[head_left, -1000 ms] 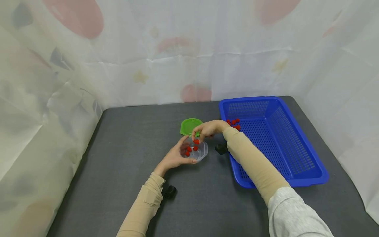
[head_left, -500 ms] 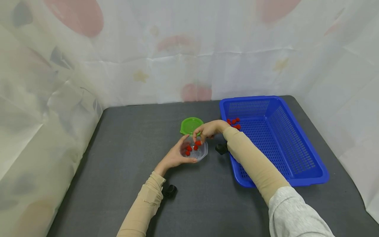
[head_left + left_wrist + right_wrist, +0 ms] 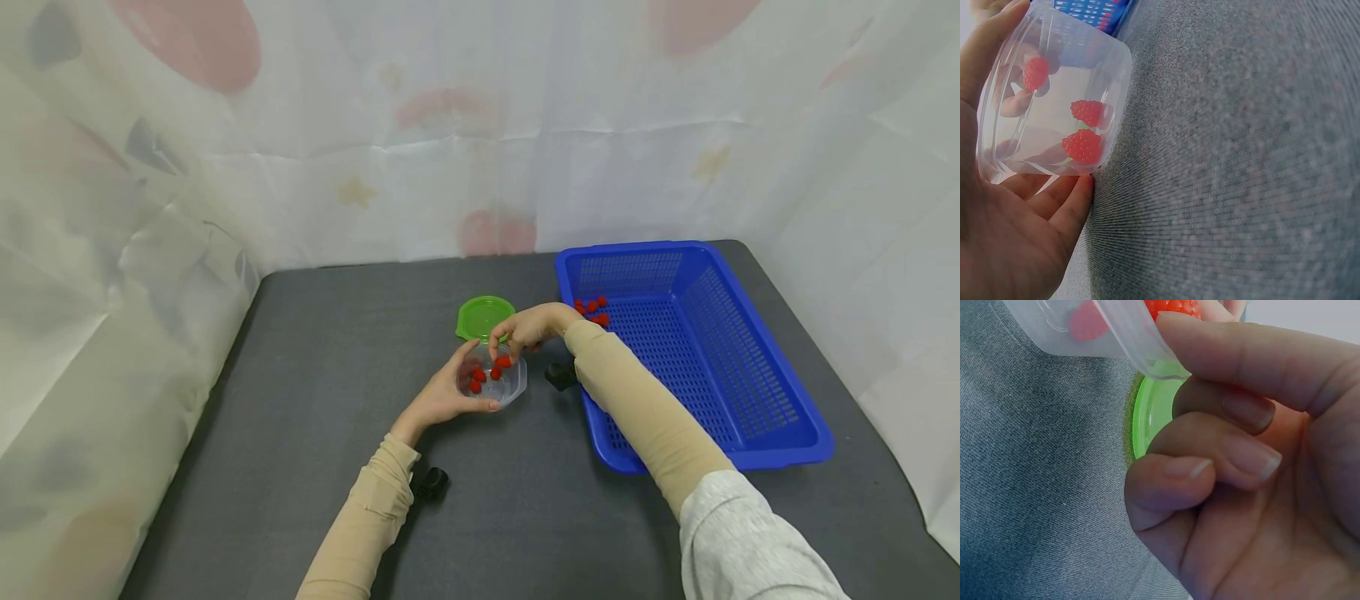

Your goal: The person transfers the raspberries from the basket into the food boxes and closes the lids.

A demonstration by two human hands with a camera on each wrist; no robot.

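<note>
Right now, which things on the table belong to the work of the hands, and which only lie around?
In the work:
- left hand holding the clear cup
- right hand pinching a red berry over the cup
- berries in the cup
- blue basket with more red berries

Lying about:
- green lid, behind the cup
- patterned backdrop

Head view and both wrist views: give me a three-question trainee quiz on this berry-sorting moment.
1. True or false: the round green plastic lid sits on the clear plastic cup.
2. Which hand cradles the cup: A left hand, B right hand?
3. Where do the loose red raspberries lie?

Key: 1 false, it lies on the grey table; 2 A; 3 in the blue plastic mesh basket.
</note>
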